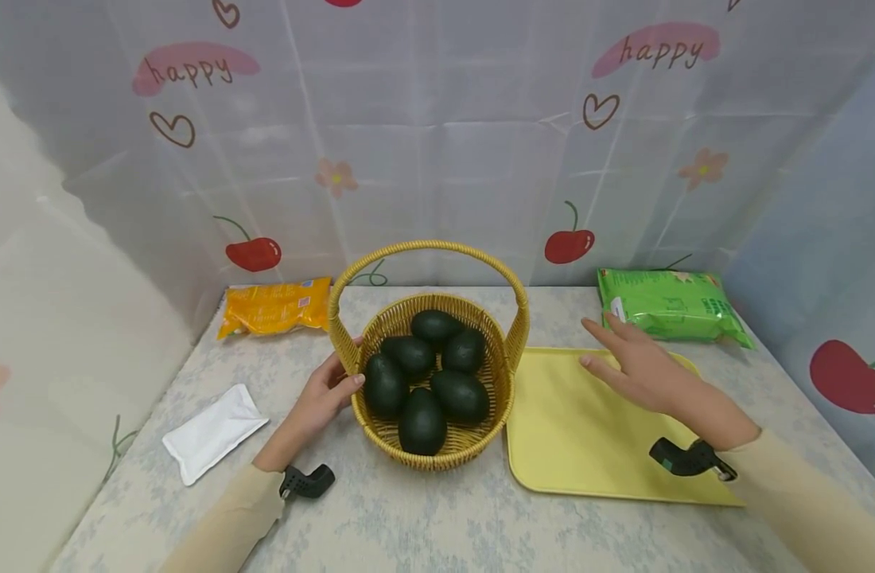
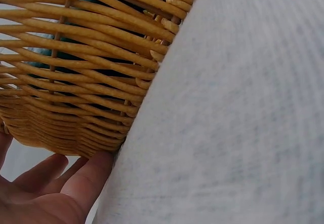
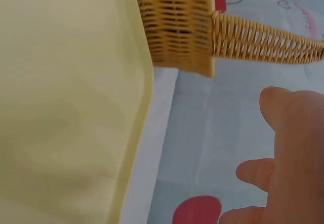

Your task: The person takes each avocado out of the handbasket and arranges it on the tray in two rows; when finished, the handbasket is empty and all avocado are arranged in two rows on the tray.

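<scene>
A yellow wicker basket [image 1: 437, 460] with a tall arched handle holds several dark green avocados [image 1: 421, 422]. My left hand [image 1: 328, 391] holds the basket's left side, its thumb at the rim beside the handle's base. In the left wrist view the fingers [image 2: 83, 186] lie against the woven outer wall, low down near the tablecloth. My right hand [image 1: 641, 370] hovers over a yellow tray [image 1: 573, 446], fingers extended and spread, holding nothing. In the right wrist view its fingers [image 3: 255, 173] are apart from the basket [image 3: 177, 31].
An orange packet [image 1: 274, 309] lies at the back left, a green packet [image 1: 674, 306] at the back right. Nearer, on the left, is a white pouch [image 1: 214, 434]. A printed curtain [image 1: 437, 143] hangs behind the table [image 1: 402, 525]. The tray sits close against the basket's right side.
</scene>
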The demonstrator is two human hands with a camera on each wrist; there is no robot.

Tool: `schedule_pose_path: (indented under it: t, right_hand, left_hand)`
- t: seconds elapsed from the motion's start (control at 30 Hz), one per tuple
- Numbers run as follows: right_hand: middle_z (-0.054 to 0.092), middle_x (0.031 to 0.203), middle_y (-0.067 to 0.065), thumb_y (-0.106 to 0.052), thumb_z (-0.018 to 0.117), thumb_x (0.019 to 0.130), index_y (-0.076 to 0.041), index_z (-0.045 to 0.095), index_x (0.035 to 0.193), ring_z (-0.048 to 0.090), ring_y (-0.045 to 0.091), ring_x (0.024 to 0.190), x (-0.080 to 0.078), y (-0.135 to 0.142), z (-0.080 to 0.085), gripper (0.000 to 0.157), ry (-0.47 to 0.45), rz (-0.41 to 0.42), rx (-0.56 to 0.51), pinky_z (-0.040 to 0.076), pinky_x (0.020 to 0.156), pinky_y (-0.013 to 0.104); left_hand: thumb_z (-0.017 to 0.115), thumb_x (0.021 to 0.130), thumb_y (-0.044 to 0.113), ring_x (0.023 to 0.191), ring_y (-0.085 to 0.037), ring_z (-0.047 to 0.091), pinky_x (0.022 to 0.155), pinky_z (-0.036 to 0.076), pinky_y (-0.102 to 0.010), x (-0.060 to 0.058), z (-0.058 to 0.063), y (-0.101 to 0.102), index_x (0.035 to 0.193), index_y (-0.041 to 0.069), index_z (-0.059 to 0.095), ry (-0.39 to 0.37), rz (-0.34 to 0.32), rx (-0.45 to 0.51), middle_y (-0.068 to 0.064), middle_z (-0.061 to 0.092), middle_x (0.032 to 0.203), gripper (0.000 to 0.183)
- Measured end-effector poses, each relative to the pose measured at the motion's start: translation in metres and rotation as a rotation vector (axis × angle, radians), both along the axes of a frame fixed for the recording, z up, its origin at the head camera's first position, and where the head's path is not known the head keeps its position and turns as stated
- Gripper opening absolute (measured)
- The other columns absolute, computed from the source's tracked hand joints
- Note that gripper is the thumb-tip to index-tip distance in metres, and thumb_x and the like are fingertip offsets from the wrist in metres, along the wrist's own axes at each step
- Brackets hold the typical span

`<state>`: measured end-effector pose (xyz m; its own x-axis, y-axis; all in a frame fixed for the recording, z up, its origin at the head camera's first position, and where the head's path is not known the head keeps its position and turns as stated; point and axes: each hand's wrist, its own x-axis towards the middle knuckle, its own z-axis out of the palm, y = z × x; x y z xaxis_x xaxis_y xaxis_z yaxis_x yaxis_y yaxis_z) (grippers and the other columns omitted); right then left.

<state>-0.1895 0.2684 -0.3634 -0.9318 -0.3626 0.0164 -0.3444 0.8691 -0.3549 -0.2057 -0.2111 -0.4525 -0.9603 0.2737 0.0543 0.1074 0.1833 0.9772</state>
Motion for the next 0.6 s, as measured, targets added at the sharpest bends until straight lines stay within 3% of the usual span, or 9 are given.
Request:
schedule_pose_path:
  t: [0.3, 0.6]
  right_hand:
    - [0.030, 0.160, 0.035, -0.044, 0.054, 0.104, -0.009, 0.038, 0.158, 0.050, 0.057, 0.132, 0.020, -0.024, 0.012, 0.066, 0.059, 0.092, 0.008, 0.044, 0.102, 0.069]
    - [0.047, 0.153, 0.026, -0.038, 0.061, 0.102, -0.010, 0.049, 0.151, 0.052, 0.047, 0.135, 0.035, -0.047, 0.022, 0.058, 0.123, 0.195, -0.031, 0.048, 0.104, 0.061]
  left_hand:
    - [0.057, 0.104, 0.014, 0.116, -0.004, 0.058, 0.087, 0.058, -0.027, 0.000, 0.000, 0.001, 0.161, 0.015, 0.031, 0.000, -0.002, 0.023, -0.026, 0.041, 0.157, 0.063]
    - [0.056, 0.104, 0.013, 0.115, -0.003, 0.058, 0.087, 0.058, -0.027, 0.000, 0.000, 0.001, 0.160, 0.013, 0.031, 0.010, -0.003, 0.028, -0.027, 0.042, 0.156, 0.062]
